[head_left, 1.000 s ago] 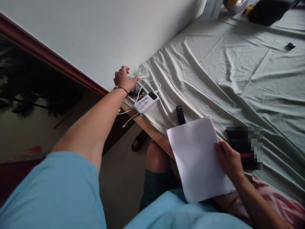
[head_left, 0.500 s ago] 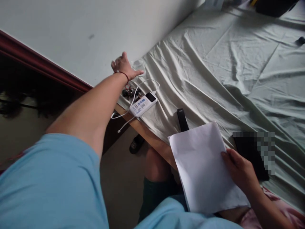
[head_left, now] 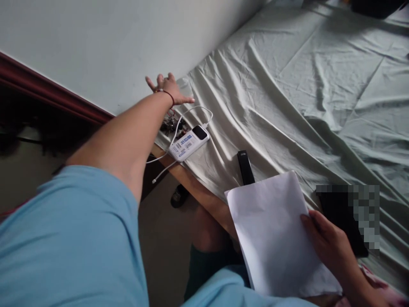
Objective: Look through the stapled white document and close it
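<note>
At the far corner of the bed, against the wall, my left hand (head_left: pixel 169 88) reaches out with fingers spread and thumb apart. Right beside its thumb stands a clear plastic container (head_left: pixel 184 85); whether they touch I cannot tell. Below the wrist lies a dark bunch of small items, which looks like keys (head_left: pixel 171 124). A white power bank (head_left: pixel 189 143) with a white cable (head_left: pixel 195 107) rests near the edge. My right hand (head_left: pixel 329 234) grips the right side of white paper sheets (head_left: pixel 271 234), thumb on top, over my lap.
A black slim object (head_left: pixel 245 167) lies on the wrinkled pale sheet (head_left: pixel 287 98), just past the paper. Right of my right hand is a dark flat item (head_left: pixel 341 217), partly pixelated. The wooden bed edge (head_left: pixel 204 187) runs diagonally; a dark shoe (head_left: pixel 179 196) is on the floor below.
My left hand's fingers have spread wider beside the clear container. The paper and my right hand sit slightly lower in view, as the camera has shifted a little.
</note>
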A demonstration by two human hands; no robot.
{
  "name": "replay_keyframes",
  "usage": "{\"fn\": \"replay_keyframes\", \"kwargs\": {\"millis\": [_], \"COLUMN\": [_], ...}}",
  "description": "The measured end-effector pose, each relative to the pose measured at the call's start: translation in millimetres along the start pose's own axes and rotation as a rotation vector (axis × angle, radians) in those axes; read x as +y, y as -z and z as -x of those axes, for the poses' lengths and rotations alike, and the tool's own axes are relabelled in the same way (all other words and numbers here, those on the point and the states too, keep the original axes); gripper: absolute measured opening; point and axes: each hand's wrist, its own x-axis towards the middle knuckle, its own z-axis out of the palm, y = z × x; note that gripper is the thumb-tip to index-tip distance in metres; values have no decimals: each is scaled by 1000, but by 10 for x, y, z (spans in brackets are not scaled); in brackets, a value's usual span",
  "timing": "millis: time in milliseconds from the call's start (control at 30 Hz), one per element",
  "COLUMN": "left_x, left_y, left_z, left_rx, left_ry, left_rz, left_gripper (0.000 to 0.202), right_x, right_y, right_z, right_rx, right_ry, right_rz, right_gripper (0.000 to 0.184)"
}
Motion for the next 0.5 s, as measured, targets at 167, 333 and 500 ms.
{"fn": "replay_keyframes", "kwargs": {"millis": [167, 333, 500], "left_x": [45, 89, 93], "left_y": [44, 107, 57], "left_z": [24, 32, -108], "left_rx": [5, 14, -22], "left_ry": [13, 85, 130], "left_rz": [-75, -62, 16], "left_gripper": [122, 114, 104], "right_x": [51, 4, -11], "right_y": [-12, -2, 1], "right_z": [12, 0, -16], "right_rx": [-11, 1, -6], "right_ry": [-33, -35, -27], "right_rz": [-27, -36, -28], "right_gripper": [39, 39, 39]}}
